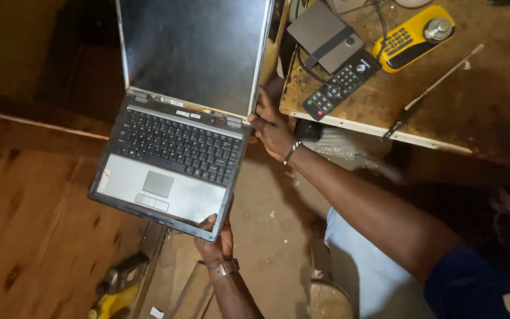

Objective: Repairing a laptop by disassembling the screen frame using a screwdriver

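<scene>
We see an open laptop (175, 136) held in mid-air across the left and centre of the frame, its dark screen (193, 50) filling the upper centre and its keyboard deck tilted down toward the lower left; with no surface under it, we judge that both hands carry its weight. To the upper right stands a worn wooden table (473, 100), bearing a grey box with a dark band (324, 35), a black remote control (340, 82), a yellow handset (414, 36) and a long thin tool (432, 91) lying diagonally near the edge. At centre, the right hand (271, 127) closes on the right edge of the machine near the hinge, where screen and base meet, which we take to steady the lid. At lower centre, the left hand (216, 239), with a watch at the wrist, grips the front right corner of the base from beneath, thumb on the palm rest. At lower left, a yellow and black tool (116, 286) lies on the floor, well apart from both hands.
</scene>
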